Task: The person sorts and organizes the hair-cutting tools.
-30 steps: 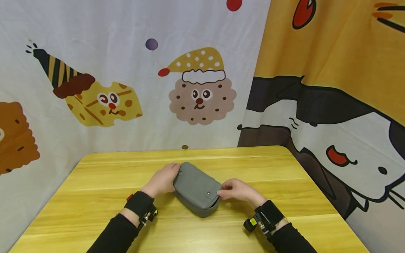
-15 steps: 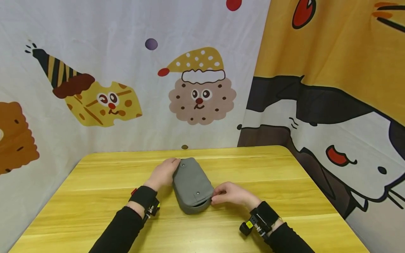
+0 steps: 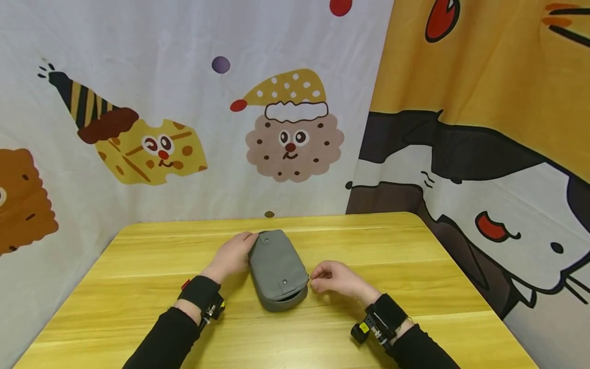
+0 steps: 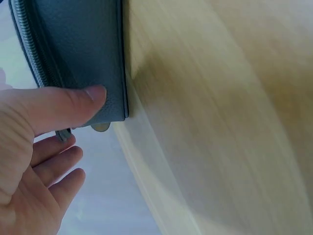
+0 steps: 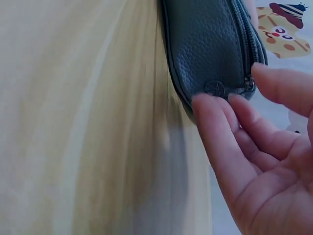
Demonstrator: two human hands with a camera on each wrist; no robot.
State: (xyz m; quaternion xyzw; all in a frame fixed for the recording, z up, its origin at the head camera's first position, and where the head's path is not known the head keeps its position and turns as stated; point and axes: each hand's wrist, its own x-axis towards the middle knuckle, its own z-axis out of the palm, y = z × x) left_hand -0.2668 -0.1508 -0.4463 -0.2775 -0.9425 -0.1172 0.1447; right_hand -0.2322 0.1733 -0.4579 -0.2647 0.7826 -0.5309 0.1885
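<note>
A grey leather-look zip pouch with two snap studs on its top sits at the middle of the table. My left hand grips its far left corner. In the left wrist view the thumb presses the pouch's side wall, and three fingers hang loose below; the index finger is mostly hidden. Beside the near right corner is my right hand. In the right wrist view the zipper slider sits at the corner, its pull lying near my fingertips; thumb and fingers are apart. A gap shows along the zip's near end.
The light wooden table extends around the pouch on all sides. Behind it hangs a white cartoon-printed curtain, with a yellow, black and white one at the right.
The pouch has turned clockwise, its near end swinging left. My right hand followed it left, then its fingers came slightly away from the corner. The left hand keeps its hold.
</note>
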